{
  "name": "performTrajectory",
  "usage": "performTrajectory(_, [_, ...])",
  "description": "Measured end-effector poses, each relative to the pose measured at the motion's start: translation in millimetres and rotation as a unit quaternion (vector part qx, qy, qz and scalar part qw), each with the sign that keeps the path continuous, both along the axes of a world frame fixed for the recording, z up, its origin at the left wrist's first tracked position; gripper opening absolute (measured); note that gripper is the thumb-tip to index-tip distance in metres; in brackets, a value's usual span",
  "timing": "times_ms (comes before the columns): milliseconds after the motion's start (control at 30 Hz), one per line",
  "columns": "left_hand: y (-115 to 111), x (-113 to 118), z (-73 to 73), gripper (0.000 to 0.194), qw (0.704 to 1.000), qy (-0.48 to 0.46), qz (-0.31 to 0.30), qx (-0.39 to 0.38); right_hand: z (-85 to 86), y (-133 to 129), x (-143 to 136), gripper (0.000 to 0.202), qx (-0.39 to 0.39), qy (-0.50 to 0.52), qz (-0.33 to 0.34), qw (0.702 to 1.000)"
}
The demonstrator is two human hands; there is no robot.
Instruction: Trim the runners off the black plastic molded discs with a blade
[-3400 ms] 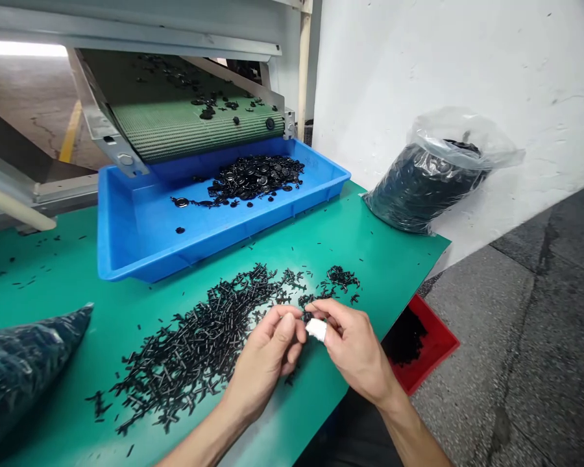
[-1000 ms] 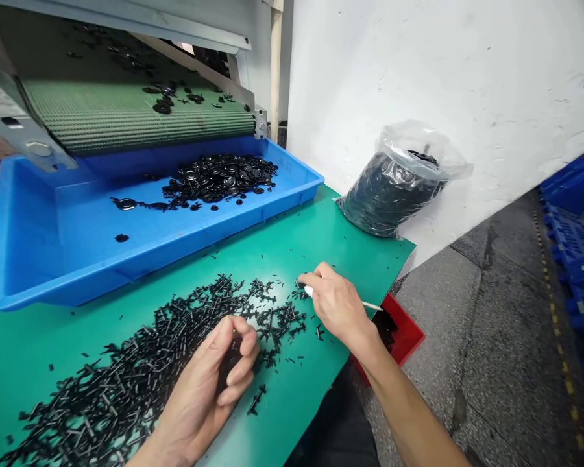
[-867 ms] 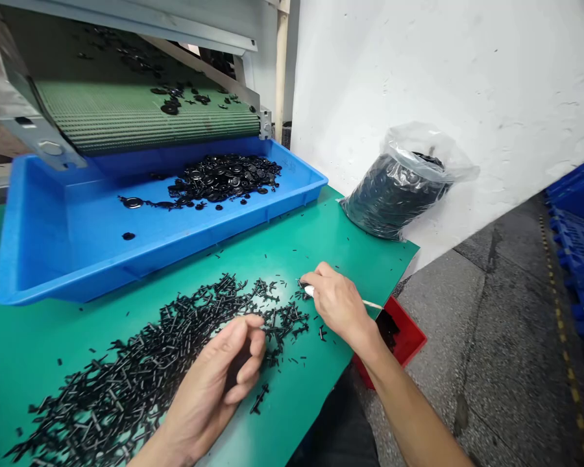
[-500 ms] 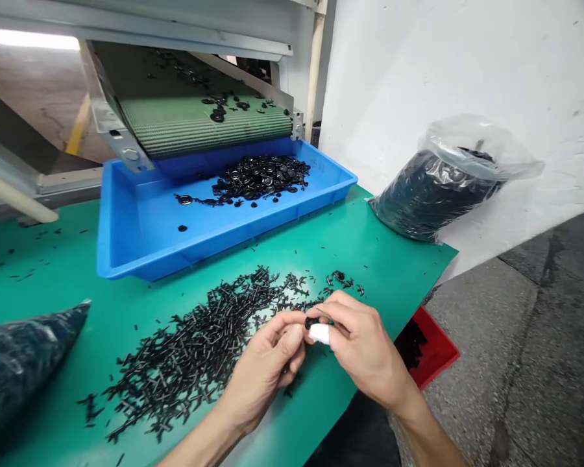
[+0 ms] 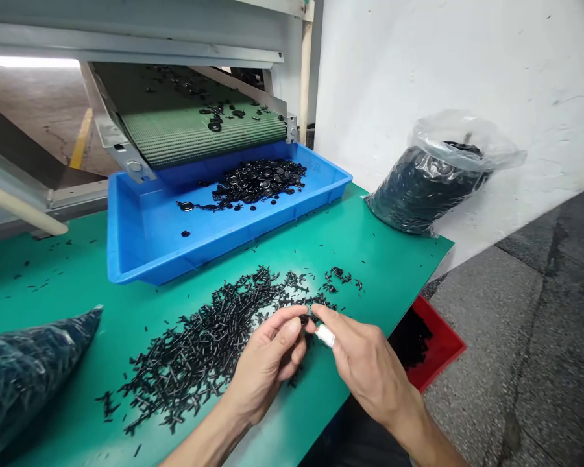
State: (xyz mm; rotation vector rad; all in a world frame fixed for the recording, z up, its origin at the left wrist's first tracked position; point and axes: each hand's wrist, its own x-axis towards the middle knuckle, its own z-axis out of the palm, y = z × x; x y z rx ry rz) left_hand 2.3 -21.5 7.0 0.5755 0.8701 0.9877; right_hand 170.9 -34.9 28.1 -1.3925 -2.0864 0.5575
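Green tabletop (image 5: 399, 259), bordered by a white wall (image 5: 399, 58). Small black piece (image 5: 304, 320): pinched between thumb and forefinger of the left hand (image 5: 272, 350), above the table. Right hand (image 5: 367, 357): thumb bound with a white wrap (image 5: 326, 336), fingertips held just beside the piece, narrowly parted; whether anything is gripped cannot be told. Black heap (image 5: 209, 337): spread beyond the left hand. Blue tray (image 5: 243, 241): placed behind, partly filled with black discs (image 5: 263, 178), overhung by a conveyor belt (image 5: 185, 139). Red bin (image 5: 442, 353): set below the table's right edge.

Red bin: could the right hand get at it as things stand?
Likely yes: the open red bin shows past the green table near the right hand; the table seems to cover part, leaving the rest free.
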Motion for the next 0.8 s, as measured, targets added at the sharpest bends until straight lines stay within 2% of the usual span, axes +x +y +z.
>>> performTrajectory(133, [-0.5, 1.6, 1.0, 0.028, 1.0, 0.008, 0.006, 0.0, -3.3, -4.7, -2.9, 0.039, 0.006, -0.023, -0.024, 0.999])
performTrajectory(333, [1.4, 1.6, 0.0, 0.029, 1.0, 0.021, 0.002, 0.002, 0.8, -8.3, -3.0, 0.045, 0.031, -0.058, -0.023, 0.998])
performTrajectory(433, [1.2, 1.6, -2.3, 0.032, 0.999, 0.033, 0.0, 0.004, 1.4, -8.6, -4.7, 0.037, 0.064, -0.079, -0.018, 0.995])
performTrajectory(567, [-0.9, 2.9, -3.7, 0.032, 0.999, 0.043, 0.006, 0.006, 1.6, -9.3, -9.4, 0.027, 0.071, -0.115, -0.026, 0.991])
performTrajectory(800, [-3.2, 3.0, -5.2, 0.029, 0.997, 0.069, 0.01, 0.019, -5.6, -15.4, -22.3, 0.029, 0.092, -0.108, -0.074, 0.987])
